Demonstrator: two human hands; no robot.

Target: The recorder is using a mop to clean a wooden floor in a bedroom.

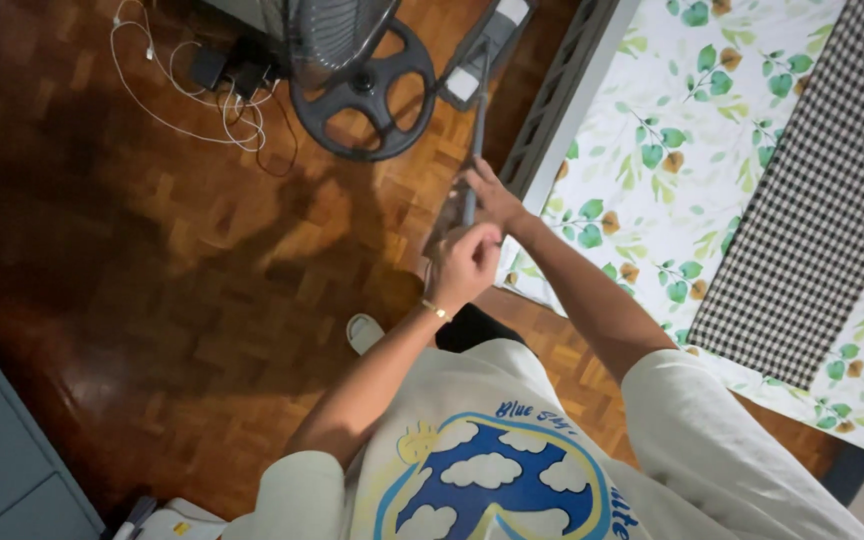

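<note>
Both hands close around a slim grey mop handle (473,150) in the head-camera view, the left hand (464,265) fisted low on the shaft, the right hand (492,195) wrapped just above it. From the grip, the handle slants away to its flat head (487,45) on the parquet floor (152,250), beside a fan base (364,95) and a leaf-print bed (672,130).
</note>
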